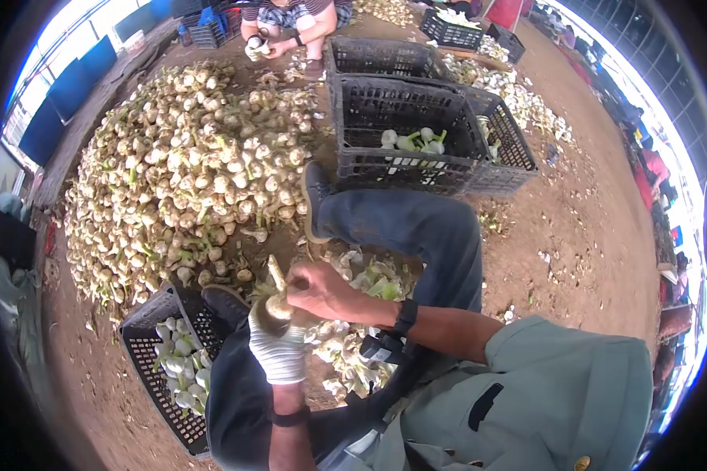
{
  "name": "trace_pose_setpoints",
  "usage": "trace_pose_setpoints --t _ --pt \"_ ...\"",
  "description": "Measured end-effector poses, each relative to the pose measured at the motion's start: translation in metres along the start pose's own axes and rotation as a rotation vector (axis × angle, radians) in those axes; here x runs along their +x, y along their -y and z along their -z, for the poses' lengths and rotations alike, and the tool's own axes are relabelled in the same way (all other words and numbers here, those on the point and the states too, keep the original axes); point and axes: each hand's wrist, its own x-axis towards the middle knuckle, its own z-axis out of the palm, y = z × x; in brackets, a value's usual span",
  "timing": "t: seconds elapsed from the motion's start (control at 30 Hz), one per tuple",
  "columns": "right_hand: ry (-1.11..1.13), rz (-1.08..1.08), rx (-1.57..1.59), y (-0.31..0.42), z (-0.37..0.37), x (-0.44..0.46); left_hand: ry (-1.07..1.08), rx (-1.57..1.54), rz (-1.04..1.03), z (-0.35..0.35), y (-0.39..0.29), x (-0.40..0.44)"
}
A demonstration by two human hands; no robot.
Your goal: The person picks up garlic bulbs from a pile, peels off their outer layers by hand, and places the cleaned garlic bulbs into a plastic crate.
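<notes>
In the head view my left hand [277,345], in a white glove, is closed round a garlic bulb [278,307] whose stem points up. My right hand [319,290], bare, has its fingers bent and pressed against the bulb beside the stem. Both hands are above the ground between my legs, where peeled skins [344,349] lie. To the left and ahead spreads a big heap of unpeeled garlic [188,165]. A black crate [145,369] by my left leg holds white peeled bulbs [182,363].
Ahead, a black crate [412,169] holds a few cleaned bulbs [415,141], with more crates [507,149] beside and behind it. Another person [302,27] sits beyond the heap, handling garlic. More crates [452,31] and scattered garlic [518,94] lie farther back.
</notes>
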Motion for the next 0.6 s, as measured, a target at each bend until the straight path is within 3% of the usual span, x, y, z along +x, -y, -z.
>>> trace_pose_setpoints --t 0.1,0.17,0.23,0.27,0.3,0.37,0.47,0.6 --pt "0.071 -0.035 0.023 -0.007 0.004 -0.001 -0.02 0.073 0.01 -0.002 -0.009 0.003" --pt "0.069 0.187 0.045 -0.015 0.0 0.001 0.109 -0.021 0.194 0.019 -0.01 0.006" --pt "0.186 -0.056 0.08 0.013 0.011 0.0 0.115 -0.204 0.353 0.024 -0.011 0.004" --pt "0.152 -0.112 0.291 0.006 0.006 -0.004 0.131 -0.168 0.309 0.029 -0.007 0.003" --pt "0.073 -0.156 0.296 -0.015 -0.003 -0.013 0.152 -0.327 0.33 0.032 0.004 0.004" --pt "0.243 -0.356 0.366 0.015 0.007 -0.007 0.276 -0.658 0.419 0.032 -0.006 0.003" --pt "0.203 -0.293 0.621 0.017 -0.001 -0.011 0.201 -0.5 0.346 0.032 -0.002 0.003" --pt "0.185 -0.176 0.38 0.03 -0.003 -0.011 0.213 -0.257 0.261 0.034 -0.005 0.005"
